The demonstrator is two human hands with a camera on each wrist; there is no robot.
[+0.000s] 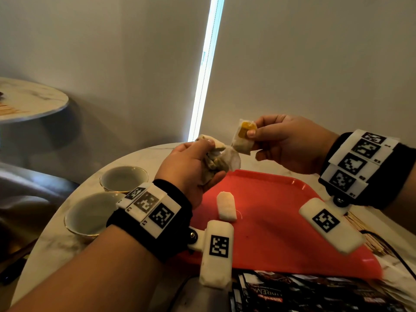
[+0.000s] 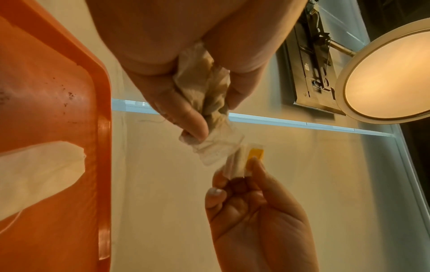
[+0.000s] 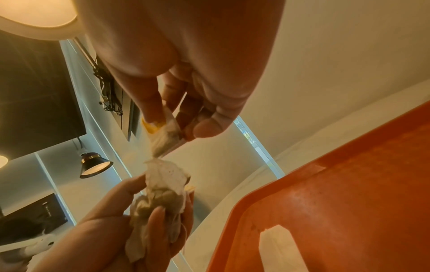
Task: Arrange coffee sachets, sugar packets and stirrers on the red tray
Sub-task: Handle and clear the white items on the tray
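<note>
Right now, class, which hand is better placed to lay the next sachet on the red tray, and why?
Right. The right hand pinches a single sachet above the tray; the left hand grips a crumpled bunch.

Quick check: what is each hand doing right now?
Left hand: grips a bunch of sachets.
Right hand: pinches one sachet.

Showing only fragmentary lettering, upside down, something like "REM", on dark printed packets [image 1: 315, 293] lying at the table's near edge; square coded markers, no legible words, covering the wristbands [image 1: 153, 208].
</note>
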